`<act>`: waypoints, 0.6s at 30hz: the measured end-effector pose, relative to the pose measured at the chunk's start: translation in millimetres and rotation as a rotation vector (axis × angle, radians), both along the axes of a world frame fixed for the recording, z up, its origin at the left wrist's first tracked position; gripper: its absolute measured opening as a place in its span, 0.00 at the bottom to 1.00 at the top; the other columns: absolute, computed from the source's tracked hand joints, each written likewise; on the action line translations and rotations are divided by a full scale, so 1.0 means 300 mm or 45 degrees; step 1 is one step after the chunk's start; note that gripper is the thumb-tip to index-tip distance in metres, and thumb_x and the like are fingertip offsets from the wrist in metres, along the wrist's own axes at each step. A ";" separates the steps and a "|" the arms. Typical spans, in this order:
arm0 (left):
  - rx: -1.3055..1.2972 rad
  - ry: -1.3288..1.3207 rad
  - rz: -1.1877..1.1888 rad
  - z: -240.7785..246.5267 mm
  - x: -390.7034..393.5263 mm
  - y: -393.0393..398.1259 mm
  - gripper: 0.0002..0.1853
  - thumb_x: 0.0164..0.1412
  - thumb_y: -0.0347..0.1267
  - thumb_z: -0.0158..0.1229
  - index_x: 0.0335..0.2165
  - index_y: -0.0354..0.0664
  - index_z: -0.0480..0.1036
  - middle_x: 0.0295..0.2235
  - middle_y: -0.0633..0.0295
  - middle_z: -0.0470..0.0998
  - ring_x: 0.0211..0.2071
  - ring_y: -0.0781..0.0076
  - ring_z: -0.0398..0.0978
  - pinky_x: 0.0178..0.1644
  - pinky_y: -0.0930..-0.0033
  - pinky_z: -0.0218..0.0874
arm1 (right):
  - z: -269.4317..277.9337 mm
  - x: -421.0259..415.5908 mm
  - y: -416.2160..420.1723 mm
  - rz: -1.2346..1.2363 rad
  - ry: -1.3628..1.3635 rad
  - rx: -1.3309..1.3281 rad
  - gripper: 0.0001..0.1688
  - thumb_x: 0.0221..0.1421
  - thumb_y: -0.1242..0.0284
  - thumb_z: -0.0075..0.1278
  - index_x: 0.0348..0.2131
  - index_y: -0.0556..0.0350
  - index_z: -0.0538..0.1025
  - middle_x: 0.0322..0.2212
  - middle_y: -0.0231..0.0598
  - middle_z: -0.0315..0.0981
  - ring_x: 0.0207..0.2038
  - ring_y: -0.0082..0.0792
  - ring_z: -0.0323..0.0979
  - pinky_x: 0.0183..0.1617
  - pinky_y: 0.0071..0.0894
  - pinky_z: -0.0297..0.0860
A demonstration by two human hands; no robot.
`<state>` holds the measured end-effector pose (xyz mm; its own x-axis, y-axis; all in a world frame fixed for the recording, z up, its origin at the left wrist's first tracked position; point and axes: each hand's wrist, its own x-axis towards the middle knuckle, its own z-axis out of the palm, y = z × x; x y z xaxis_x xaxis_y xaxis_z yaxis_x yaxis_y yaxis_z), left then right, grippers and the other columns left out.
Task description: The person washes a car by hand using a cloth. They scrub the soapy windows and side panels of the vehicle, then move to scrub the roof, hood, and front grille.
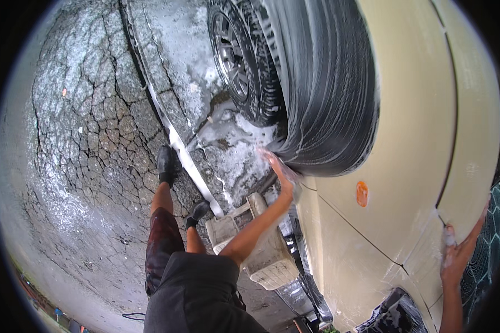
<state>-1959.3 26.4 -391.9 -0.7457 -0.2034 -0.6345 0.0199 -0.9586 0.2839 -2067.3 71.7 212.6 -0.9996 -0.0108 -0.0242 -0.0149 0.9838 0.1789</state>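
Observation:
My left hand (pixel 283 170), wet with suds, is at the lower edge of the black fender flare (pixel 333 95) of a beige vehicle. Motion blur hides its grip, and I cannot tell whether a pale thing at the palm is a cloth or foam. Farther right, my right hand (pixel 458 254) rests with thumb and fingers apart on the body panel near the rear edge of the hood (pixel 475 125), beside the foamy windshield (pixel 489 237). An orange side marker (pixel 362 194) sits on the front fender between the hands. White suds streak the flare and the tire (pixel 262 79).
A dirty beige plastic step stool (pixel 271 262) stands beside the vehicle, by my legs. Foamy water runs along a channel (pixel 187 162) in the cracked pavement (pixel 108 125) near my shoes. A dark side mirror (pixel 393 312) with foam juts out at the bottom. A running board (pixel 312 287) lies below the door.

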 end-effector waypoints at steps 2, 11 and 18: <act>-0.631 -0.203 -0.296 0.371 -0.124 -0.065 0.39 0.74 0.45 0.35 0.69 0.31 0.36 0.71 0.41 0.34 0.73 0.47 0.30 0.74 0.54 0.21 | -0.003 -0.003 -0.030 -0.051 -0.013 -0.085 0.60 0.58 0.50 0.57 0.70 0.65 0.45 0.71 0.55 0.39 0.72 0.49 0.42 0.73 0.47 0.40; -1.839 0.334 -0.430 0.901 -1.305 -0.952 0.43 0.68 0.48 0.51 0.69 0.34 0.47 0.70 0.31 0.33 0.72 0.35 0.33 0.73 0.50 0.31 | 0.062 -0.036 -0.066 -0.066 -0.096 0.044 0.66 0.56 0.39 0.53 0.70 0.66 0.42 0.70 0.66 0.35 0.72 0.64 0.38 0.73 0.56 0.40; -2.326 0.246 -0.943 1.022 -2.186 -1.310 0.34 0.66 0.49 0.33 0.53 0.37 0.74 0.61 0.39 0.65 0.61 0.37 0.63 0.65 0.48 0.55 | 0.055 -0.002 -0.061 -0.062 -0.148 0.104 0.63 0.58 0.38 0.49 0.69 0.66 0.44 0.69 0.70 0.36 0.71 0.68 0.39 0.72 0.61 0.44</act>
<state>-2615.1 -366.5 -85.3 -0.9969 -0.0760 0.0182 -0.0299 0.5855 0.8101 -2068.0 53.4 229.0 -0.9894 0.0443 -0.1383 0.0072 0.9661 0.2582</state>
